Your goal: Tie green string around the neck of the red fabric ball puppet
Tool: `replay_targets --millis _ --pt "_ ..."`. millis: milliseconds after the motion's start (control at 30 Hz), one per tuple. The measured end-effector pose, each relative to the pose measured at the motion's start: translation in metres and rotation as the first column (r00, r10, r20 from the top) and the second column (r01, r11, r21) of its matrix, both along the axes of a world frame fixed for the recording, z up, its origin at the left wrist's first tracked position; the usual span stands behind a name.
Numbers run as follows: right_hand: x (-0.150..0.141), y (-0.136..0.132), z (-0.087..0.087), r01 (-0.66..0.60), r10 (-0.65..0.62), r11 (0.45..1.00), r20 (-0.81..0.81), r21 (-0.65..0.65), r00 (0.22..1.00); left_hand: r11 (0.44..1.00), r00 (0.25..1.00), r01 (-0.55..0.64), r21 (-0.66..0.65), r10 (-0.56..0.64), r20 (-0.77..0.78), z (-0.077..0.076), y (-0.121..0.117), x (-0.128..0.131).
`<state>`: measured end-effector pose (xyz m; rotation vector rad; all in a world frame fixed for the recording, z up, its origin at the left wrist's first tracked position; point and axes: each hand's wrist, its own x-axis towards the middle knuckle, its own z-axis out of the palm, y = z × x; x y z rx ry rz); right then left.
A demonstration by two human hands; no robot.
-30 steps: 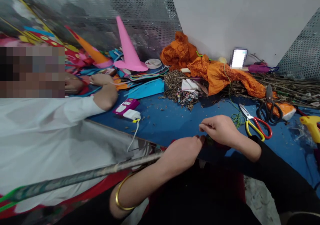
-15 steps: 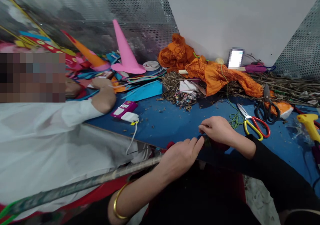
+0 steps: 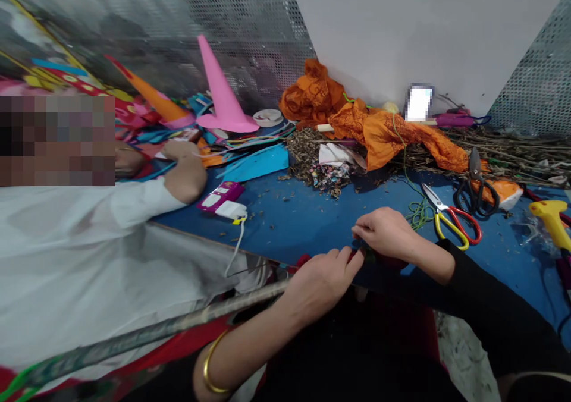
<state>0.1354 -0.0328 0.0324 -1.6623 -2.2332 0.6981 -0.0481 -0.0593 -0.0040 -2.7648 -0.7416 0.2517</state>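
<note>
My left hand (image 3: 325, 280) lies palm down at the table's front edge, its fingers bent over a dark red piece (image 3: 304, 260) that looks like cloth. Most of that piece is hidden beneath both hands, and its kind cannot be made out. Just right of it, my right hand (image 3: 386, 232) is closed in a pinch above the same dark red piece. Whatever the pinched fingertips hold is too small to see. Beyond my right wrist lie a tangle of green thread (image 3: 419, 213) and scissors (image 3: 452, 217) with one yellow and one red handle.
A co-worker's arm (image 3: 185, 173) rests on the blue table (image 3: 285, 217) at left, near a purple box (image 3: 218, 197) with a white cable. Behind are a pink cone hat (image 3: 218, 90), orange cloth (image 3: 383, 131), dry twigs, black scissors (image 3: 476, 197). A yellow glue gun (image 3: 551, 214) stands right.
My right hand has shifted very slightly left. A little more dark red shows beside my left fingertips. The rest of the table looks the same.
</note>
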Motion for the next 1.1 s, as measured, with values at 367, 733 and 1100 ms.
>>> replay_targets --millis 367,733,1100 --pt "0.011 0.003 0.012 -0.051 -0.079 0.986 -0.713 -0.159 0.696 0.974 0.984 -0.164 -0.158 0.172 0.039 0.011 0.012 -0.012" --pt "0.053 0.016 0.021 0.025 -0.208 0.964 -0.690 -0.266 0.694 0.755 0.786 -0.391 -0.526 0.572 0.236 0.045 0.035 -0.051" --pt "0.046 0.039 -0.027 0.235 -0.179 0.954 -0.275 0.186 0.945 -0.248 0.483 0.507 -0.825 0.875 0.034 0.046 0.028 -0.052"
